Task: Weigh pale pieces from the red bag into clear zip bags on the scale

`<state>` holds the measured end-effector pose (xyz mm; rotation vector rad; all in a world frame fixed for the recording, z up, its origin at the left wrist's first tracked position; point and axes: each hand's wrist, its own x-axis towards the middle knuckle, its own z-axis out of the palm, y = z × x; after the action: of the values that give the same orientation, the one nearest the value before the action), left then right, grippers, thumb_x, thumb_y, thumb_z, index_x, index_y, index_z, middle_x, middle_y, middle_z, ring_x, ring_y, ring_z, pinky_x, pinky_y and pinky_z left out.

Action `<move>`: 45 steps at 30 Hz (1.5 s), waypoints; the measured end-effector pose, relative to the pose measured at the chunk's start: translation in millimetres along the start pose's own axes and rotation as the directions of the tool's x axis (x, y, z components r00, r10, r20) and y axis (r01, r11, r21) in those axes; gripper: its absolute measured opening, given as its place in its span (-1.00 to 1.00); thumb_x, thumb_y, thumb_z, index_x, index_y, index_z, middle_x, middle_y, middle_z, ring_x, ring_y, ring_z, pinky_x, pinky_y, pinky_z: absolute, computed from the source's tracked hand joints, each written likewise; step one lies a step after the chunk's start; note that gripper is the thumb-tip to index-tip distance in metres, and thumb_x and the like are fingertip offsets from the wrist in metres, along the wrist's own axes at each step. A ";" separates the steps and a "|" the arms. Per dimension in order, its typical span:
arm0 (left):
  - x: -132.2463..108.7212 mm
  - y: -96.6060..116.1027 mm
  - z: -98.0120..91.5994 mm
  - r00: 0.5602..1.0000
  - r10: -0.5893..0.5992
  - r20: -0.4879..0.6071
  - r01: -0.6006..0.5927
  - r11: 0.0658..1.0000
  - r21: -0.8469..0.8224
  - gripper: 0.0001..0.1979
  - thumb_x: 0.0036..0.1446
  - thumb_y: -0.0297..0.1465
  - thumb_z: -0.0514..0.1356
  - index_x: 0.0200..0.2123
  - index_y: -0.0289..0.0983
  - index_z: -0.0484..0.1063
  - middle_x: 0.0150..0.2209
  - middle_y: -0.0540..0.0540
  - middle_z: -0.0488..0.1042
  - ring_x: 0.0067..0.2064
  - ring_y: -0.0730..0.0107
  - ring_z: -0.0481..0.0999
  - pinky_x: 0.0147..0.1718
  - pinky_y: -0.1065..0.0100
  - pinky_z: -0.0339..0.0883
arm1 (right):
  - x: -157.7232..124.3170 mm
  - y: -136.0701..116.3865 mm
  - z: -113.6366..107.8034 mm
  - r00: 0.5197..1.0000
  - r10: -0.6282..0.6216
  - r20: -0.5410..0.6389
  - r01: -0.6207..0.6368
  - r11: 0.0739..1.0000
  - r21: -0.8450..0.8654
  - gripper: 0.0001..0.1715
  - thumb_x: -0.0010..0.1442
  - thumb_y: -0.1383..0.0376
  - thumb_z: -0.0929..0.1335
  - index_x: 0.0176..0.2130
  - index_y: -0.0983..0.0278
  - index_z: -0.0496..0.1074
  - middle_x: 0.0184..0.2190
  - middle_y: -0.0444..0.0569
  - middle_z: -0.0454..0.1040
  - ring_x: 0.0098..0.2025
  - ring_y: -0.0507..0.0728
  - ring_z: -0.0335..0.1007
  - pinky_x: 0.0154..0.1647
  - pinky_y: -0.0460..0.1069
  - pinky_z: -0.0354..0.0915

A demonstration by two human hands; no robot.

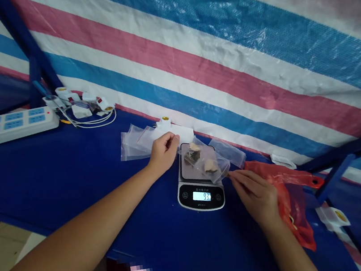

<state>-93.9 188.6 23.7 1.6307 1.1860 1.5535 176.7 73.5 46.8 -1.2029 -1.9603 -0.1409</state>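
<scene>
Bag (220, 165) on scale (201, 197) nr bench's (53, 168) rear edge may slide or skew rdg. if R hand (256, 192), pinching its front-R end, tugs, L hand (164, 151) being curled, grip unclear, w/ bag's long axis diag., pointing approx. toward bench's front-R corner, mouth dir. unclear.

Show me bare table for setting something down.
Bare tabletop: between the power strip and left forearm; also before the scale, between the forearms. Crowded: right of the scale, with right hand, clear plastic and red bag.
</scene>
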 end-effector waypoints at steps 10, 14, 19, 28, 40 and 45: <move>2.8 -4.0 6.6 0.999 -0.016 -0.037 0.015 1.000 -0.025 -0.68 0.27 -0.24 0.15 -0.51 -0.25 0.28 -0.56 0.09 0.18 -0.48 0.50 0.18 -0.44 0.38 0.09 | 1.3 -1.4 25.8 0.985 -0.105 -0.139 0.085 0.986 -0.140 -0.68 0.30 0.40 0.42 0.00 0.09 0.62 -0.13 -0.05 0.68 -0.20 0.20 0.68 -0.13 0.09 0.62; 2.7 -1.8 8.6 1.000 -0.008 0.016 0.009 1.000 -0.024 -0.76 0.21 -0.25 0.20 -0.44 -0.26 0.38 -0.53 0.07 0.30 -0.46 0.50 0.27 -0.44 0.41 0.16 | -3.8 3.1 17.6 0.985 -0.146 -0.088 0.127 0.973 -0.195 -0.68 0.28 0.39 0.44 -0.01 0.08 0.62 -0.10 -0.03 0.67 -0.20 0.21 0.68 -0.16 0.09 0.59; -0.4 -0.3 13.5 0.994 0.034 0.103 -0.035 0.999 0.008 -0.79 0.21 -0.27 0.21 -0.37 -0.27 0.52 -0.42 -0.02 0.52 -0.41 0.45 0.41 -0.37 0.38 0.26 | -1.6 5.0 22.9 0.989 -0.148 -0.004 0.144 0.967 -0.211 -0.73 0.29 0.36 0.44 -0.04 0.10 0.64 -0.08 0.00 0.67 -0.21 0.21 0.68 -0.18 0.06 0.56; 9.9 -6.6 8.9 0.999 -0.029 -0.031 0.030 0.999 0.033 -0.77 0.25 -0.25 0.18 -0.26 -0.25 0.58 -0.28 -0.08 0.61 -0.24 0.35 0.50 -0.31 0.35 0.29 | 16.1 -2.0 39.0 0.961 0.267 -0.068 -0.263 0.963 0.056 -0.69 0.36 0.23 0.35 0.00 0.20 0.62 -0.16 0.03 0.69 -0.33 0.20 0.66 -0.30 0.04 0.56; 21.9 -12.8 0.2 0.986 -0.089 -0.141 0.082 0.995 -0.050 -0.83 0.24 -0.30 0.15 -0.31 -0.25 0.47 -0.34 -0.04 0.51 -0.26 0.38 0.45 -0.31 0.37 0.30 | 5.9 4.2 21.1 0.797 0.585 0.152 -0.593 0.708 0.384 -0.70 0.32 0.11 0.36 -0.12 0.27 0.56 -0.37 -0.03 0.60 -0.56 0.03 0.38 -0.57 -0.07 0.31; 20.5 -19.7 0.0 0.984 -0.042 -0.171 0.029 0.997 -0.074 -0.87 0.24 -0.29 0.17 -0.27 -0.22 0.42 -0.33 -0.02 0.46 -0.28 0.40 0.42 -0.30 0.35 0.29 | 7.2 2.7 18.9 0.779 0.605 0.165 -0.614 0.685 0.392 -0.68 0.31 0.11 0.37 -0.14 0.29 0.56 -0.47 -0.10 0.51 -0.57 0.01 0.34 -0.59 -0.09 0.26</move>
<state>-99.5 215.3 15.8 1.4448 1.2267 1.7229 166.4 89.0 38.4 -1.4788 -1.3901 0.6282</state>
